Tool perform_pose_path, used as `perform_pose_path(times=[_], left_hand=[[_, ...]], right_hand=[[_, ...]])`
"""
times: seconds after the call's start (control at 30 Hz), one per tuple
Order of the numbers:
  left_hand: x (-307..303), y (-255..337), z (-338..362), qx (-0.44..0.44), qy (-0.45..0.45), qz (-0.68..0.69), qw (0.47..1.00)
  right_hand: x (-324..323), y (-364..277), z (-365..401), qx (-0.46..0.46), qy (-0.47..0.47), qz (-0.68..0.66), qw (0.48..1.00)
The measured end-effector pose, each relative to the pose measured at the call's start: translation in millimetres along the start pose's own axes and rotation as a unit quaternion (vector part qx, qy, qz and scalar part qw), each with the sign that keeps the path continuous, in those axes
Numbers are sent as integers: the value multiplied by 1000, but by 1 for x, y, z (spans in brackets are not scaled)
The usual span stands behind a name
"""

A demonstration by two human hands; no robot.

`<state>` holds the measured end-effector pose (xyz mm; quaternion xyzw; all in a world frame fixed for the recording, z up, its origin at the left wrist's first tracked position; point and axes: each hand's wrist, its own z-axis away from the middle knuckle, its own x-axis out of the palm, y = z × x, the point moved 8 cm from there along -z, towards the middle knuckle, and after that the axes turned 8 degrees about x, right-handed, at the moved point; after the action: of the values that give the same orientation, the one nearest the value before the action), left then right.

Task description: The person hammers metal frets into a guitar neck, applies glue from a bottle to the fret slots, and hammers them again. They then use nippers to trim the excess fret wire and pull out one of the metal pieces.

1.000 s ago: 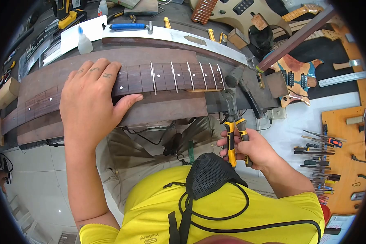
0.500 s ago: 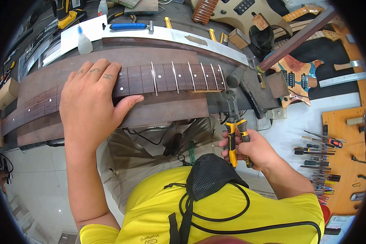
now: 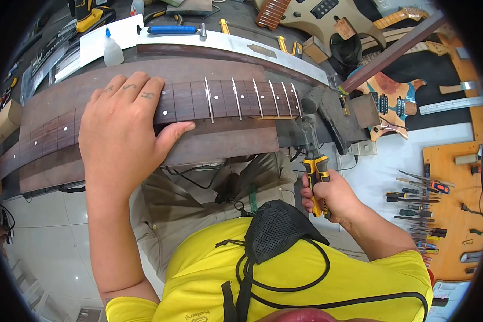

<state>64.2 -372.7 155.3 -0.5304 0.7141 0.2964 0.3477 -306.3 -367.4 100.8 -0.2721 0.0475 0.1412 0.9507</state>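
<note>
A dark guitar neck (image 3: 185,102) with white dot inlays lies across the work board. Several silver fret wires (image 3: 236,99) cross its right part, with ends sticking out past the edges. My left hand (image 3: 121,126) grips the neck from above, its fingers over the far edge and its thumb along the near side. In my right hand (image 3: 333,196) are cutting pliers (image 3: 310,140) with yellow and black handles. The handles are drawn close together. The pliers' head is at the neck's right end, near the last fret wire; whether the jaws touch the wire cannot be made out.
A brown work board (image 3: 220,142) lies under the neck. Close to the pliers sits a black-handled mallet (image 3: 330,126). Behind are a blue-handled hammer (image 3: 174,30), a white bottle (image 3: 112,52) and a long metal strip (image 3: 236,45). Guitar bodies (image 3: 389,104) and a tool board (image 3: 451,209) stand right.
The pliers' handles have come closer together, and my right hand has moved slightly right with them. The neck and my left hand appear slightly shifted to the right.
</note>
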Motion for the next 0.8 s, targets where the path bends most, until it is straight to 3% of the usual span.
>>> perform_pose_path(times=[0.37, 0.43, 0.8], left_hand=[[3, 0, -1, 3, -16, -6, 1000], [4, -1, -1, -5, -26, -7, 1000], [4, 0, 0, -7, -25, -9, 1000]], right_hand=[[8, 6, -3, -30, -13, -16, 999], [12, 2, 3, -47, -37, 30, 998], [19, -13, 18, -24, -25, 56, 998]])
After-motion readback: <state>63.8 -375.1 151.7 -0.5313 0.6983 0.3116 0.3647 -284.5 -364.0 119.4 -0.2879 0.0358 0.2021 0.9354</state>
